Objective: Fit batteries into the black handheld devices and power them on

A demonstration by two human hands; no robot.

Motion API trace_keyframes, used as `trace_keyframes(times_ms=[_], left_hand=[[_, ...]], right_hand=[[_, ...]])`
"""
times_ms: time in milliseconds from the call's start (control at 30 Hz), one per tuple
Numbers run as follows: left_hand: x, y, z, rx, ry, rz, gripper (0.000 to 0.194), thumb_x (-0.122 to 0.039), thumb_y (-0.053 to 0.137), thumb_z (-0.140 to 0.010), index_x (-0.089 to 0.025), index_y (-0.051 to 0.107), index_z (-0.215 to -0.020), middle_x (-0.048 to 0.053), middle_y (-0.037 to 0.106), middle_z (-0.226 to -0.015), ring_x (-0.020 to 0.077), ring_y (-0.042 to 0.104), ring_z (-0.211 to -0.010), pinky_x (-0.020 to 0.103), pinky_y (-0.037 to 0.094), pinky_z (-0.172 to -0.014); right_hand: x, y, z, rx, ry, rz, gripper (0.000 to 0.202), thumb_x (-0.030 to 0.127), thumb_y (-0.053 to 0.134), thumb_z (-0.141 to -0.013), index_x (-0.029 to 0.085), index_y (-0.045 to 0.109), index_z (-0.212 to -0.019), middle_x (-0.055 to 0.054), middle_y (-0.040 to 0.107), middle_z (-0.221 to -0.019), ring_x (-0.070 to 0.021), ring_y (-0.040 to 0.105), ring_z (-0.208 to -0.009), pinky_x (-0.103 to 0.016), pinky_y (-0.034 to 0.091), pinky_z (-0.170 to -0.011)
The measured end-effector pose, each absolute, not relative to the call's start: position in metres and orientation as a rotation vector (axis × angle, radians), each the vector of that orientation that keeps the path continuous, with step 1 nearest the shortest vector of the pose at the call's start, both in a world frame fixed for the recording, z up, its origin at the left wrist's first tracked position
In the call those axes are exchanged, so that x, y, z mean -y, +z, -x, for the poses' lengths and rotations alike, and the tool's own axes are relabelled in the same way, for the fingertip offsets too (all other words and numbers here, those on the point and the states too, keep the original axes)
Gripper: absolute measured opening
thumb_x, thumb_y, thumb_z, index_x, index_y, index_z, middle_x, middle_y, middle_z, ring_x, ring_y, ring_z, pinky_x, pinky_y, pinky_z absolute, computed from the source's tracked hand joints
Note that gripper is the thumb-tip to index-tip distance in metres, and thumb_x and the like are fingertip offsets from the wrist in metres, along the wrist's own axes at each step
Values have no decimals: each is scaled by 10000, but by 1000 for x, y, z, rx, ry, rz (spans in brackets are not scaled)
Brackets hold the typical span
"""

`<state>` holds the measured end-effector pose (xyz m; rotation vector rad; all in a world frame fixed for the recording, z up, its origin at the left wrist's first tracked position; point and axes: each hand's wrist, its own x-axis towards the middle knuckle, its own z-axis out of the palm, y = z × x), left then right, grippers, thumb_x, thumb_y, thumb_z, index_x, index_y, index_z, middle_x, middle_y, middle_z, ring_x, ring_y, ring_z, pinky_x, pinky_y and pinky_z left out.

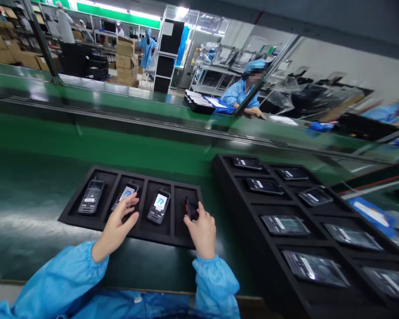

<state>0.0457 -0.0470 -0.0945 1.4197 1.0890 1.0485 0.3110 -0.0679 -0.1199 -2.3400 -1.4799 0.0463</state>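
Observation:
A black foam tray (140,235) with a single row of compartments lies on the green work surface. Its leftmost compartment holds a dark handheld device (91,196). My left hand (118,221), fingers apart and holding nothing, hovers over the second compartment, partly covering a device with a lit screen (127,192). Another device with a lit white screen (159,205) rests in the third compartment. In the rightmost compartment my right hand (201,226) grips a dark device (189,208) between thumb and fingers; the device is tilted on its edge.
At the right stands a larger black foam tray stack (249,221) with several devices in its compartments. A metal-edged ledge (119,116) runs behind the work surface. Across it, a person in blue (242,91) leans over papers. Boxes and shelves stand further back.

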Motion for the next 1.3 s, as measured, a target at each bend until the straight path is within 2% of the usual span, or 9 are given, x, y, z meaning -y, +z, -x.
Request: trace_keyframes(times_ms=[167, 333, 500, 633, 733, 833, 933, 1100, 1300], left_hand=[[85, -114, -36, -1096, 1041, -1229, 378, -438, 552, -874, -229, 559, -1189, 79, 541, -1232, 213, 521, -1162, 367, 382, -1049], [92, -116, -40, -1054, 977, -1134, 401, -486, 631, -812, -208, 649, -1100, 78, 618, -1082, 217, 584, -1052, 325, 444, -954], [87, -105, -53, -968, 935, -971, 489, -559, 597, -808, -179, 669, -1107, 108, 683, -996, 247, 637, -957, 360, 517, -848], [84, -98, -67, -899, 1117, -698, 549, -506, 723, -725, -183, 634, -1159, 98, 664, -1134, 249, 607, -1045, 340, 502, -906], [80, -92, -66, -990, 1290, -529, 452, -500, 711, -741, -168, 660, -1044, 79, 684, -1063, 229, 611, -1019, 299, 507, -869], [76, -86, -59, -1049, 1380, -446, 458, -538, 703, -732, -153, 657, -976, 68, 697, -976, 227, 626, -971, 279, 518, -798], [76, -82, -56, -1080, 1425, -405, 487, -547, 735, -692, -148, 661, -961, 62, 701, -935, 226, 633, -939, 274, 517, -778], [77, -81, -61, -1105, 1422, -342, 476, -537, 786, -632, -155, 676, -893, 35, 698, -861, 173, 627, -827, 228, 507, -720], [77, -80, -60, -1096, 1414, -305, 447, -532, 820, -576, -167, 672, -787, -20, 653, -713, 122, 579, -679, 201, 500, -652]], right_hand=[[69, -120, -284, 1544, -1, 2432, 681, 302, 589, -781, 11, 391, -1364, -258, 544, -1217, -399, 495, -1061, -497, 405, -845], [71, -113, -293, 1490, 11, 2433, 669, 293, 612, -757, 39, 419, -1345, -204, 619, -1073, -353, 559, -984, -474, 450, -830], [91, -87, -254, 1509, 96, 1901, 774, 443, 639, -773, 191, 308, -1426, -106, 616, -1094, -280, 580, -972, -434, 518, -828], [107, -74, -197, 1804, 82, 1512, 711, 352, 596, -852, 204, 251, -1455, -143, 545, -1255, -283, 515, -1120, -457, 513, -900], [111, -71, -181, 1871, 165, 1376, 663, 337, 625, -842, 184, 328, -1415, -154, 490, -1338, -290, 465, -1210, -467, 485, -967], [113, -72, -185, 1716, 313, 1308, 351, 325, 668, -825, 207, 557, -1137, -90, 627, -1095, -234, 581, -1030, -383, 537, -868], [117, -74, -187, 1623, 369, 1222, 89, 219, 664, -831, 222, 594, -887, -20, 661, -856, -177, 622, -831, -310, 545, -732], [120, -71, -181, 1604, 341, 1144, 156, 118, 636, -834, 218, 638, -954, -27, 698, -908, -178, 637, -859, -320, 544, -758], [121, -76, -183, 1622, 435, 1095, 260, 99, 586, -858, 258, 663, -1048, -42, 684, -1022, -190, 611, -995, -353, 548, -838]])
